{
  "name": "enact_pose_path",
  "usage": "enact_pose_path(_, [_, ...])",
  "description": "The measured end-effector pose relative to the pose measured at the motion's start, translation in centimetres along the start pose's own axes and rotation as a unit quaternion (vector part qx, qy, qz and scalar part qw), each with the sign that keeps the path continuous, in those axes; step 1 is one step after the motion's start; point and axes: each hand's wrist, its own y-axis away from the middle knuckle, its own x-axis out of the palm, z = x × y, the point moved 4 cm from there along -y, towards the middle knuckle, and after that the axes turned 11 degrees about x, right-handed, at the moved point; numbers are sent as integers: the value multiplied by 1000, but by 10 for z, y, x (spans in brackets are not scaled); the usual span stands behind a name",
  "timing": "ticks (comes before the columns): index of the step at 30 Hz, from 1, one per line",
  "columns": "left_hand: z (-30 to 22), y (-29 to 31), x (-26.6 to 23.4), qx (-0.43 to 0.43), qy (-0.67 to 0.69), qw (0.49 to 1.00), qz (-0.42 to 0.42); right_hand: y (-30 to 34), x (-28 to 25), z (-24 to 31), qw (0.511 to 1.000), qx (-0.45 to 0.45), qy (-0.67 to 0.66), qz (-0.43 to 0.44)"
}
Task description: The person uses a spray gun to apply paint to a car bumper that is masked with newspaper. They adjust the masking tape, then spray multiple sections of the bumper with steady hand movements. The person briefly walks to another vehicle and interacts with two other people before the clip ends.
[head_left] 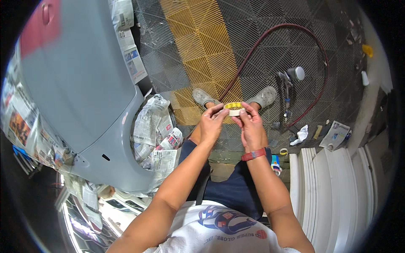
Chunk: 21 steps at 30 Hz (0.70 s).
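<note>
Between my two hands, out in front of my knees, is a roll of masking tape (236,112), pale on the outside with a yellow inner core. My left hand (213,120) grips its left edge with thumb and fingertips. On the other side, my right hand (249,121) pinches the right edge, its thumb pressed to the pale face. To my left stands a grey-primed car body panel (84,84) with a red patch at its upper left. Newspaper (149,122) covers the wheel opening beside it.
A spray gun (287,90) with a dark red hose (322,50) lies on the grey and yellow grid floor tiles (202,25). Another tape roll (283,151), crumpled white paper (300,135) and folded newspaper (335,134) lie to the right, near white ridged panels (333,189).
</note>
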Motion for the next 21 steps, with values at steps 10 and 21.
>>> enact_pose_path(10, [61,-13,-233,-38,121,989,-81,8,163,-131,582,-322,746,43])
enact_pose_path(21, [-12,-78,-438,178,-294,927,-148,-68,269,-274,534,-72,804,251])
